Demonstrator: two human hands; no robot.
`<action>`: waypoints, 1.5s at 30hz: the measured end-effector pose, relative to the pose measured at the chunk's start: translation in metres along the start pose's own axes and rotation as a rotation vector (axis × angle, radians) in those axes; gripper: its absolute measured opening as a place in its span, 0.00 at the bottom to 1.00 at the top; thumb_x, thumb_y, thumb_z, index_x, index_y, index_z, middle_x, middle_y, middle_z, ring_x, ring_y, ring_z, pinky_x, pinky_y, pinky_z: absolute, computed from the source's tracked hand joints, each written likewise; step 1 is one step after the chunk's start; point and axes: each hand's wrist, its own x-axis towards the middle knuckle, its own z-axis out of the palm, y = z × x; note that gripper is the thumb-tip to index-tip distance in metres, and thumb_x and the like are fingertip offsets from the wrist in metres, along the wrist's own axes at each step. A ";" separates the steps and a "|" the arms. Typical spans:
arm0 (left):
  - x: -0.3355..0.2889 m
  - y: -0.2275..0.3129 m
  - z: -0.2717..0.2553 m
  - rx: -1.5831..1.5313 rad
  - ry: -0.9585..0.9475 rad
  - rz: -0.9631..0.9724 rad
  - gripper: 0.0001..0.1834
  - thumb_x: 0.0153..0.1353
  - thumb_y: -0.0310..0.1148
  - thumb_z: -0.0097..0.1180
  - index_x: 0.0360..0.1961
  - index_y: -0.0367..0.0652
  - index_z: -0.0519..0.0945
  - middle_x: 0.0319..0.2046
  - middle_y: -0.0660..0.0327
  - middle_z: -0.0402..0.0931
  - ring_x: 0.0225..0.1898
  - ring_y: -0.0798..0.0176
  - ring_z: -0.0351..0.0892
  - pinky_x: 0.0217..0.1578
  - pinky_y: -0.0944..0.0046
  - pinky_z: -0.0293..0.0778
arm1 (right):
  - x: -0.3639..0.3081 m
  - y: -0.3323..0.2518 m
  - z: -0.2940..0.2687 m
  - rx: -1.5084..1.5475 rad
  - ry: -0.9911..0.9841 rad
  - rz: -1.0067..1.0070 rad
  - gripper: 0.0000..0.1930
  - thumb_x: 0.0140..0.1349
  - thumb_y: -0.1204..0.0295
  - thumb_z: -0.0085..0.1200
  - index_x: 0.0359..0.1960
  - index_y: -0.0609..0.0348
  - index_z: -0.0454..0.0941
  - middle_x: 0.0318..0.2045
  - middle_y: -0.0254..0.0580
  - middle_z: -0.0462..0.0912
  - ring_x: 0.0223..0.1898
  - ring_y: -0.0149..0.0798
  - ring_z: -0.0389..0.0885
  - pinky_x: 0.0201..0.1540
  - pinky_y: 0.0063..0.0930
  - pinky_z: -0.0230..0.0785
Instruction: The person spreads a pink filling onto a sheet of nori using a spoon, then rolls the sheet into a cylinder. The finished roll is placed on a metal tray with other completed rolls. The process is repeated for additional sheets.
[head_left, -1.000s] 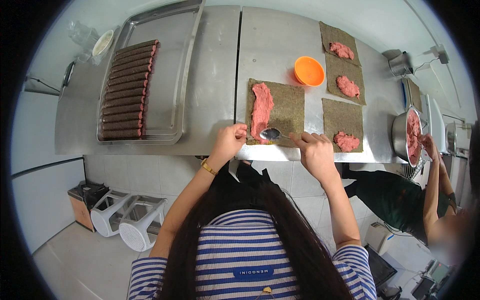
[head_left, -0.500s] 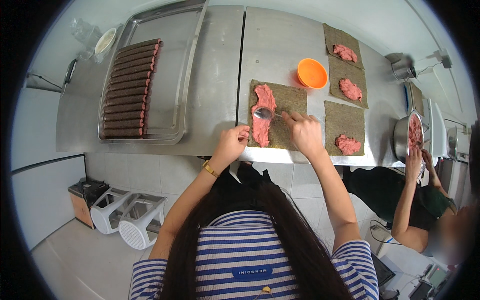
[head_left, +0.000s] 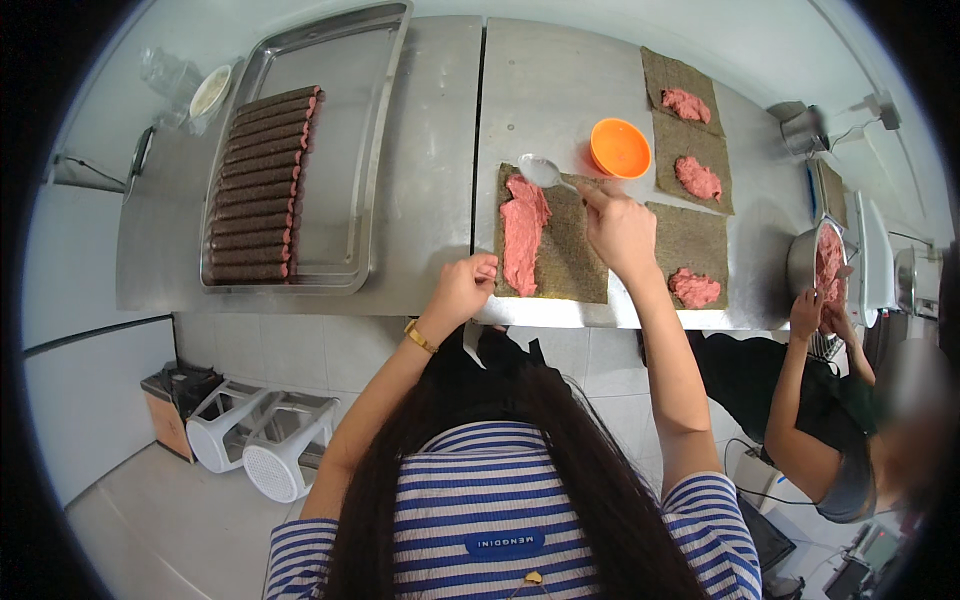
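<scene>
My right hand [head_left: 622, 232] is closed round the handle of a metal spoon [head_left: 541, 170]. The spoon's bowl hovers at the far end of a strip of pink minced meat [head_left: 521, 238]. That strip lies along the left side of a dark seaweed sheet [head_left: 575, 250] on the steel table. My left hand [head_left: 466, 288] has its fingers curled together at the sheet's left edge, apparently pinching it. An orange bowl [head_left: 621, 148] stands just beyond my right hand.
Right of me lie more seaweed sheets [head_left: 690, 235] with meat lumps [head_left: 694, 288]. A steel tray [head_left: 345, 200] at left holds several seaweed rolls [head_left: 262, 185]. At far right, a co-worker's hands [head_left: 822, 312] are at a metal bowl of meat [head_left: 830, 262]. White stools [head_left: 285, 450] stand below.
My right hand has carried the spoon away from me, from the middle of the meat strip to its far end. The meat now spreads wider at the top. My left hand has stayed put.
</scene>
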 end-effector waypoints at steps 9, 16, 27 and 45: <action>0.052 0.005 -0.011 -0.568 -0.015 -0.083 0.30 0.56 0.17 0.47 0.63 0.32 0.62 0.60 0.51 0.67 0.59 0.61 0.70 0.58 0.64 0.66 | 0.009 -0.017 0.015 -0.102 -0.297 0.096 0.13 0.51 0.72 0.49 0.36 0.48 0.84 0.28 0.51 0.83 0.32 0.52 0.84 0.33 0.45 0.76; 0.063 0.005 -0.016 -0.663 -0.094 -0.109 0.28 0.61 0.20 0.46 0.64 0.32 0.61 0.60 0.49 0.66 0.58 0.60 0.70 0.58 0.64 0.66 | -0.023 -0.042 0.010 -0.194 -0.380 0.112 0.14 0.52 0.73 0.49 0.38 0.46 0.84 0.27 0.47 0.82 0.28 0.50 0.82 0.31 0.45 0.74; 0.075 -0.001 -0.025 -0.821 -0.189 -0.121 0.29 0.62 0.19 0.42 0.66 0.34 0.56 0.62 0.46 0.63 0.59 0.56 0.69 0.59 0.60 0.68 | -0.034 -0.062 -0.026 -0.352 -0.180 -0.136 0.13 0.50 0.75 0.50 0.38 0.54 0.81 0.27 0.38 0.78 0.33 0.42 0.81 0.33 0.36 0.74; 0.081 -0.005 -0.019 -0.585 -0.105 -0.076 0.26 0.63 0.20 0.43 0.64 0.34 0.59 0.55 0.48 0.72 0.52 0.60 0.76 0.52 0.66 0.72 | 0.023 -0.026 0.015 -0.260 -0.118 -0.130 0.16 0.47 0.78 0.50 0.38 0.50 0.84 0.26 0.40 0.79 0.29 0.46 0.81 0.30 0.39 0.73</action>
